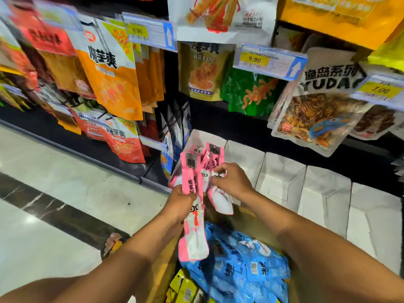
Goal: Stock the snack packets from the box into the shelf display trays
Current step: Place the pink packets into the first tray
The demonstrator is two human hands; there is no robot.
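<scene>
While both hands work above the box [255,224], a bunch of pink packets [193,243] is held upright between them, just in front of the leftmost white display tray [204,136]. Left hand [180,204] grips the bunch at mid-height, fingers curled round it. Right hand [232,180] pinches one packet further back. The box below holds blue packets [251,265] and a few yellow ones [183,289]. More white trays [282,178] stand to the right. Hanging bags overhead, with price tags [254,60].
</scene>
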